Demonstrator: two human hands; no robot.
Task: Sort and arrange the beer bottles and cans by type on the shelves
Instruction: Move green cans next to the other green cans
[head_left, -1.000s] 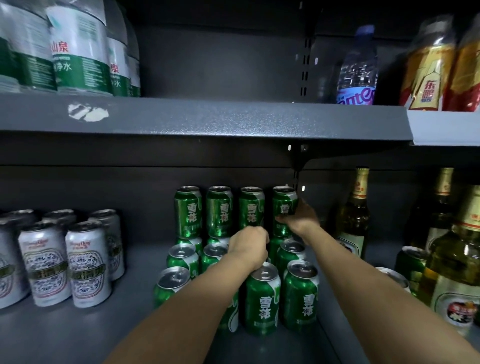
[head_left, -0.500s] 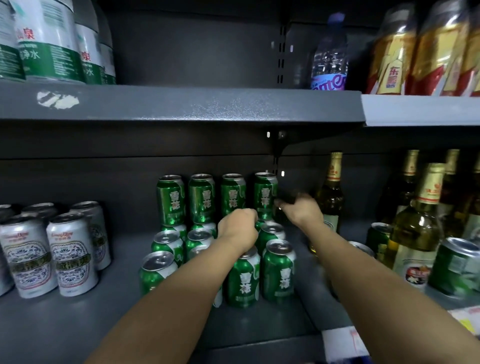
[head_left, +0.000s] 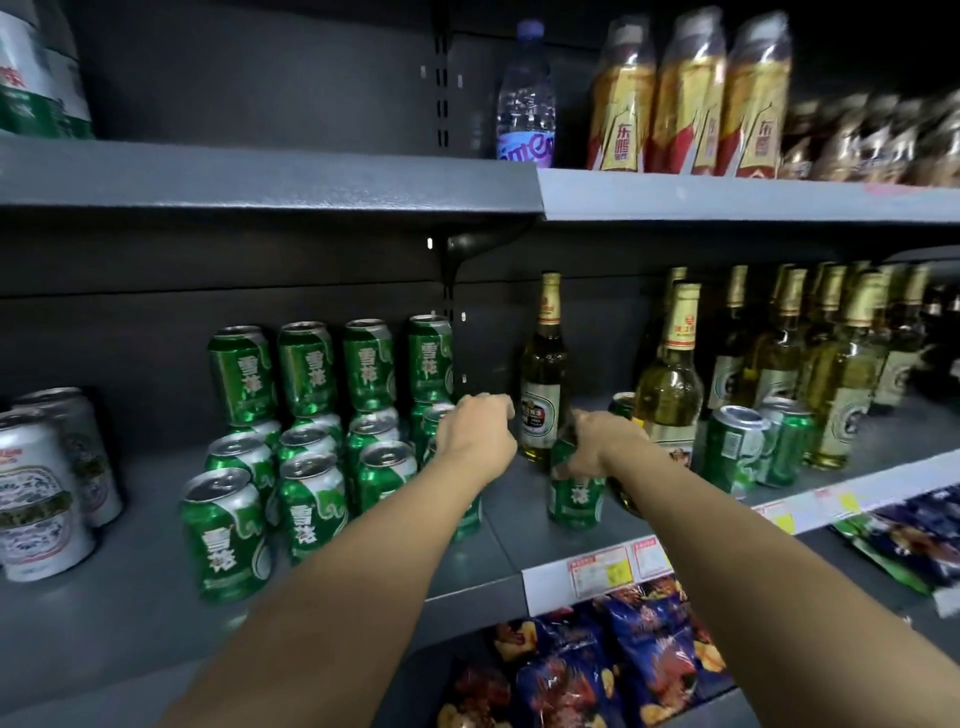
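Several green beer cans (head_left: 306, 374) stand stacked in two layers on the grey middle shelf (head_left: 498, 540). My right hand (head_left: 597, 447) grips the top of a single green can (head_left: 576, 493) standing apart, to the right of that group and in front of a gold-capped beer bottle (head_left: 543, 374). My left hand (head_left: 475, 436) hovers with curled fingers at the right edge of the green stack; its palm is hidden. More beer bottles (head_left: 670, 384) fill the shelf's right side, with two loose green cans (head_left: 737, 447) among them.
White cans (head_left: 36, 493) stand at the shelf's left end. The upper shelf (head_left: 260, 176) holds large water jugs (head_left: 36, 78), a small water bottle (head_left: 524, 98) and gold-wrapped bottles (head_left: 685, 98). Snack bags (head_left: 597, 670) lie below.
My right hand left the top-row green can and moved right and down onto the lone can by the bottle. My left hand drifted right, and the view swung right.
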